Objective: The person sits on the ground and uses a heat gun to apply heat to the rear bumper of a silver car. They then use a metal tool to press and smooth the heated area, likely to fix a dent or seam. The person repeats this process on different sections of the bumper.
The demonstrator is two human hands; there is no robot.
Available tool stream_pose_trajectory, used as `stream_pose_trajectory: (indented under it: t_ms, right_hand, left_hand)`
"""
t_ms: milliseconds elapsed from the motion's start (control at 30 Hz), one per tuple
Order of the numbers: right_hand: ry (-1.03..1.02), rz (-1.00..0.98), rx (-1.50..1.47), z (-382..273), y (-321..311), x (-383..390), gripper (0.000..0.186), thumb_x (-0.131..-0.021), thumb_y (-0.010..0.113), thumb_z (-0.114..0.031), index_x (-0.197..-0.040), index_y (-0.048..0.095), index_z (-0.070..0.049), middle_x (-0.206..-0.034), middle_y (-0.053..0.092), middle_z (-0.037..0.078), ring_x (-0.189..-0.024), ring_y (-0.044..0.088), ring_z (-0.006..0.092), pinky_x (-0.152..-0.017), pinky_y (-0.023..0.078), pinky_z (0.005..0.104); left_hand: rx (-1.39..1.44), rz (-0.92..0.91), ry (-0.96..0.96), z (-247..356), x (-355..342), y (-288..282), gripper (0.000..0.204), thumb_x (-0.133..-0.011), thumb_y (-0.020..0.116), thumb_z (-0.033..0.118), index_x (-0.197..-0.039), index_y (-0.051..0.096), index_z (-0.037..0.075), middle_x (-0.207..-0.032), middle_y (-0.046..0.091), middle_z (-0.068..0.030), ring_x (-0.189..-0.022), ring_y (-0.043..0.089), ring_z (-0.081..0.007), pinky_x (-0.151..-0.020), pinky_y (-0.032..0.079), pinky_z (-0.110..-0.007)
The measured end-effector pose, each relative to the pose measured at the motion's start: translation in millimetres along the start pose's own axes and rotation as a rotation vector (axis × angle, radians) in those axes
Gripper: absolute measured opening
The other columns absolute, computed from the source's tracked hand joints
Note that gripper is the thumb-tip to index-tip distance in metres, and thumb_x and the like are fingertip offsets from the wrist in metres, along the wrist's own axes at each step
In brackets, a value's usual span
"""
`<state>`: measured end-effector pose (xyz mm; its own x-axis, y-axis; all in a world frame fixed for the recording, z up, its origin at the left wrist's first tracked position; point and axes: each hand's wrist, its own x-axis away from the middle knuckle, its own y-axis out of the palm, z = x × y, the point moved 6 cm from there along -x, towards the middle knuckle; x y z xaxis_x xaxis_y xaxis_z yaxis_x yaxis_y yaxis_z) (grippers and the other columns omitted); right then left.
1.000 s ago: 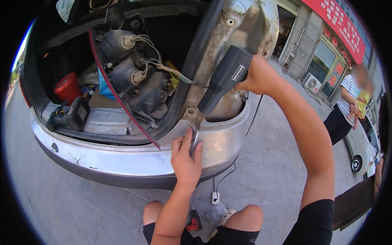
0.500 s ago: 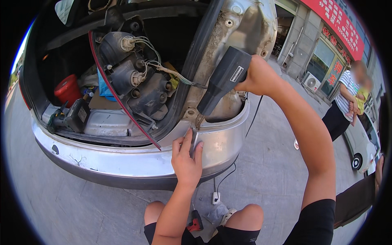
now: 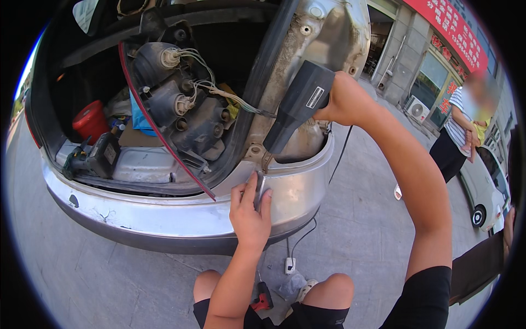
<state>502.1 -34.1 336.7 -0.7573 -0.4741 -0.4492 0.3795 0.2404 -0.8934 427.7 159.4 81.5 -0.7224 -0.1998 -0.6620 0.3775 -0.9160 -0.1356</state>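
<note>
My right hand is closed on a dark heat gun, its narrow end angled down to the seam at the rear corner of the silver bumper. Below that end, my left hand has its fingers closed on a small grey flat piece pressed against the bumper seam. Above and left, a detached tail lamp with sockets and a red edge rests in the open trunk, its wires running to the bare metal body pillar. What lies directly under the gun's tip is too small to make out.
The trunk holds a red bucket and a power tool. On the pavement lie a red drill, plastic bag and white socket strip with cables. At right: two people, one carrying the other, another person's dark sleeve, white car.
The person in the striped top has shifted slightly left and away, showing more of the white car. My hands and the heat gun have barely moved.
</note>
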Motion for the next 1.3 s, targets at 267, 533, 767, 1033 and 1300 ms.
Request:
stream_pose_trajectory:
  t_ms: [267, 533, 767, 1033, 1300]
  right_hand:
    - [0.076, -0.050, 0.016, -8, -2, -1, 0.033, -0.068, 0.083, -0.018, -0.092, 0.072, 0.002, -0.081, 0.067, 0.027, -0.075, 0.061, 0.0471, -0.071, 0.055, 0.0464]
    - [0.072, -0.002, -0.011, 5, 2, 1, 0.034, -0.067, 0.085, -0.018, -0.091, 0.073, 0.003, -0.079, 0.068, 0.026, -0.071, 0.062, 0.0439, -0.071, 0.056, 0.0451]
    - [0.061, 0.004, -0.015, 6, 3, 1, 0.033, -0.067, 0.085, -0.016, -0.090, 0.073, 0.003, -0.076, 0.068, 0.025, -0.067, 0.062, 0.0414, -0.069, 0.056, 0.0446]
    - [0.093, -0.011, -0.014, 3, 2, 2, 0.033, -0.068, 0.085, -0.015, -0.093, 0.074, 0.003, -0.077, 0.069, 0.024, -0.065, 0.061, 0.0385, -0.069, 0.055, 0.0434]
    - [0.080, -0.012, -0.002, 7, 4, 3, 0.035, -0.069, 0.085, -0.015, -0.097, 0.072, 0.001, -0.079, 0.070, 0.021, -0.067, 0.062, 0.0339, -0.071, 0.055, 0.0421]
  left_hand:
    - [0.002, -0.010, -0.008, 0, -1, -1, 0.049, -0.093, 0.078, 0.012, -0.140, 0.067, 0.003, -0.108, 0.061, -0.0093, -0.081, 0.055, -0.0198, -0.068, 0.046, -0.031]
    - [0.014, -0.048, -0.075, 2, -1, -1, 0.050, -0.094, 0.078, 0.017, -0.142, 0.067, 0.006, -0.112, 0.062, -0.0125, -0.091, 0.062, -0.0270, -0.078, 0.052, -0.036]
    - [0.032, -0.055, -0.096, 2, -1, -1, 0.050, -0.094, 0.078, 0.013, -0.141, 0.067, 0.002, -0.112, 0.062, -0.0127, -0.098, 0.063, -0.0267, -0.084, 0.051, -0.034]
    - [0.045, -0.053, -0.090, 2, -2, -2, 0.050, -0.093, 0.078, 0.013, -0.141, 0.067, 0.003, -0.112, 0.062, -0.0138, -0.097, 0.063, -0.0275, -0.083, 0.052, -0.035]
    - [0.029, -0.053, -0.079, 2, -2, -2, 0.050, -0.093, 0.078, 0.015, -0.140, 0.067, 0.002, -0.112, 0.062, -0.0143, -0.098, 0.063, -0.0290, -0.084, 0.052, -0.035]
